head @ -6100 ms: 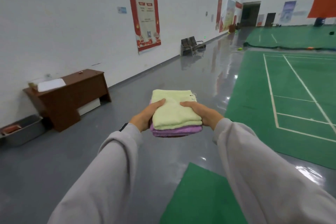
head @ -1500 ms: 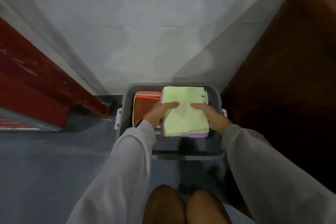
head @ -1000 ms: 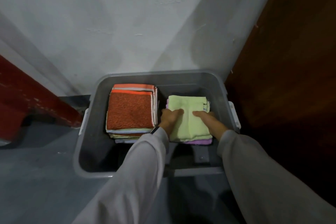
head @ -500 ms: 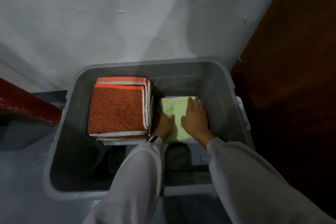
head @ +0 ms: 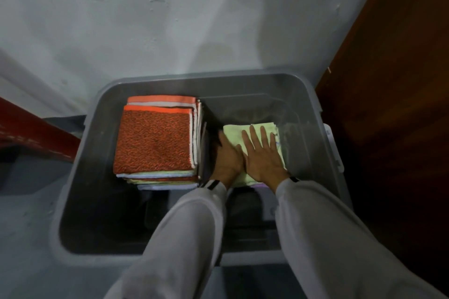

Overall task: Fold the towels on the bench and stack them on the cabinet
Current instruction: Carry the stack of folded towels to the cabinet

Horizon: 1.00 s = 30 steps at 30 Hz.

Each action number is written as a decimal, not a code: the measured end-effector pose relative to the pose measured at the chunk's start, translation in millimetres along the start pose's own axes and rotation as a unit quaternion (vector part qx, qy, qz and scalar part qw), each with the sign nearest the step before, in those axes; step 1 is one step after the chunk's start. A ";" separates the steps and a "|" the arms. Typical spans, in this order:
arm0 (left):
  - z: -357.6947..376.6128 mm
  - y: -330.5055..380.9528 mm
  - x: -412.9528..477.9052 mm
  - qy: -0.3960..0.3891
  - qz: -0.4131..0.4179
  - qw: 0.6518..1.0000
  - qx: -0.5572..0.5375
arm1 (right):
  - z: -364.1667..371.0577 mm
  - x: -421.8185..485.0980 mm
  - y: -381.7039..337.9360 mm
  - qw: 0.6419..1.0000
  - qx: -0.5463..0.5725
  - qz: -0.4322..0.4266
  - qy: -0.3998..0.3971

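A grey plastic bin (head: 92, 143) stands on the floor against the wall. In its left half sits a tall stack of folded towels (head: 155, 141) with an orange one on top. In the right half lies a small folded pile, a light green towel (head: 234, 132) over a purple towel (head: 260, 185) whose edge peeks out near my wrist. My right hand (head: 263, 154) lies flat on the green towel, fingers straight and spread. My left hand (head: 227, 159) rests on the pile's left edge, beside the tall stack.
A dark brown wooden cabinet side (head: 393, 104) rises right of the bin. A red painted beam (head: 31, 131) runs at the left. The white wall (head: 170, 19) is directly behind the bin. Grey floor (head: 26, 226) lies to the left.
I carried the green and purple pile to the bin and lowered it into the right half. My hands went from gripping its sides to lying flat on top.
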<state>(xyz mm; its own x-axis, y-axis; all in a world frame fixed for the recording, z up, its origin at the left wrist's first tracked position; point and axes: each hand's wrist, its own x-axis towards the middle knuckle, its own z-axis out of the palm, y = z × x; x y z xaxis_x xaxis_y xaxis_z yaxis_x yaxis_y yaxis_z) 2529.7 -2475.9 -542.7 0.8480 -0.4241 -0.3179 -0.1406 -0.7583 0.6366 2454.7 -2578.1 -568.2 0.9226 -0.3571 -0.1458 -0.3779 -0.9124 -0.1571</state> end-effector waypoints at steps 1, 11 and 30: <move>-1.9 2.6 -2.6 0.043 0.074 0.992 0.090 | 1.2 -0.3 -0.8 1.000 -0.002 0.009 0.006; 11.2 -33.2 20.8 -0.095 0.302 0.881 0.351 | 7.8 2.5 9.1 0.995 -0.021 0.081 0.045; 17.3 -30.2 35.7 -0.061 0.271 0.855 0.437 | 8.4 8.8 -2.6 0.991 -0.058 0.120 0.017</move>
<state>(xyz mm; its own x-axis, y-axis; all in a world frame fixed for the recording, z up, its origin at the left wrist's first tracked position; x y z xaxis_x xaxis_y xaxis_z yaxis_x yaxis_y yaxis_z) 2555.4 -2476.7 -585.4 0.4851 -0.8387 -0.2474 -0.8698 -0.4919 -0.0381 2463.1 -2577.2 -577.3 0.8098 -0.5714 -0.1331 -0.5775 -0.8164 -0.0091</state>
